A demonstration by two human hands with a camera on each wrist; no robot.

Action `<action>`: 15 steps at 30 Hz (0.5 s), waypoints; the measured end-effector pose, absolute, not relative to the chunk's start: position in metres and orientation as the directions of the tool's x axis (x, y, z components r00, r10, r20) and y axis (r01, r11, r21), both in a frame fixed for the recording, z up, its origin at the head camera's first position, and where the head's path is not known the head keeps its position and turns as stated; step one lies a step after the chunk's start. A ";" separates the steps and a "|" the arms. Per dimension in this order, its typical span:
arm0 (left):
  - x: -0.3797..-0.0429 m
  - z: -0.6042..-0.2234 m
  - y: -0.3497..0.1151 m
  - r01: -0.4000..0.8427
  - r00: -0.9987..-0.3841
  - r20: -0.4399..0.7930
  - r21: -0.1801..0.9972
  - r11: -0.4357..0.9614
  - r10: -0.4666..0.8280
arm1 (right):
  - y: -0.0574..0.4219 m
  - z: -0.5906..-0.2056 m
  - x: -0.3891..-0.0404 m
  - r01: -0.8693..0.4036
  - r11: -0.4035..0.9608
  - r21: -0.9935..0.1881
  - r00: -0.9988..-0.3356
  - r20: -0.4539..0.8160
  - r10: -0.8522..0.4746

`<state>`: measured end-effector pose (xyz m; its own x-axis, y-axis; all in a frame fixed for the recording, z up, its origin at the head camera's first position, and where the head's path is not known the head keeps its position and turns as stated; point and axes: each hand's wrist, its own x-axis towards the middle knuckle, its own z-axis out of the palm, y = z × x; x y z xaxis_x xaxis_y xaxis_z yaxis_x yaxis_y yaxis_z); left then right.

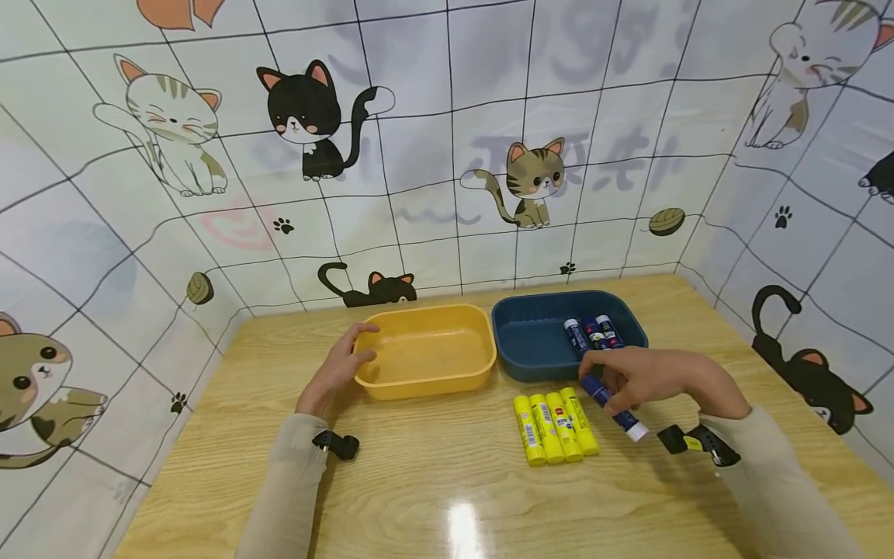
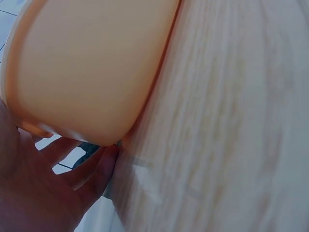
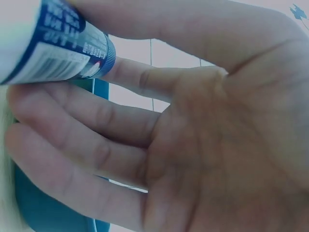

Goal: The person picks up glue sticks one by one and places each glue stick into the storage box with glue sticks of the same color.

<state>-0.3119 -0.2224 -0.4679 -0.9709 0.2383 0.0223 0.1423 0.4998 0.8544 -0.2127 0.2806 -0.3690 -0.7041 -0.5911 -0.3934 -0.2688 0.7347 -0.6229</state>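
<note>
Head view: at lower right of the frame, a person's right hand (image 1: 646,376) pinches a dark blue, white-ended plastic tube (image 1: 597,390) between thumb and fingers, just in front of a deep blue rectangular plastic tray (image 1: 541,371) holding three similar tubes (image 1: 595,332). Four bright yellow cylindrical tubes (image 1: 556,427) lie in a row on the pale wood-grain desk (image 1: 419,466); a low sweep of the held tube could knock them rolling, being round and loose. At centre left, the left hand (image 1: 342,361) holds one end of a yellow rectangular plastic tray (image 1: 426,388).

Left wrist view: fingers spread along the outside of the yellow tray's end, at lower left; a hard push there could slide it into its blue neighbour.

Right wrist view: the tube, barcode showing, sits at upper left near the fingertips, a shallow hold from which its smooth barrel might twist or slip.
</note>
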 end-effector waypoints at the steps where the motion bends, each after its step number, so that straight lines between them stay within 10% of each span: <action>1: -0.312 -0.468 -0.222 0.141 -0.972 0.023 0.855 0.498 0.236 | 0.280 -0.369 -0.213 -0.277 0.733 -0.622 -0.704 -0.387 -0.595; 15: -0.312 -0.469 -0.222 0.159 -0.969 0.039 0.851 0.500 0.242 | 0.276 -0.351 -0.227 -0.343 0.751 -0.564 -0.720 -0.355 -0.596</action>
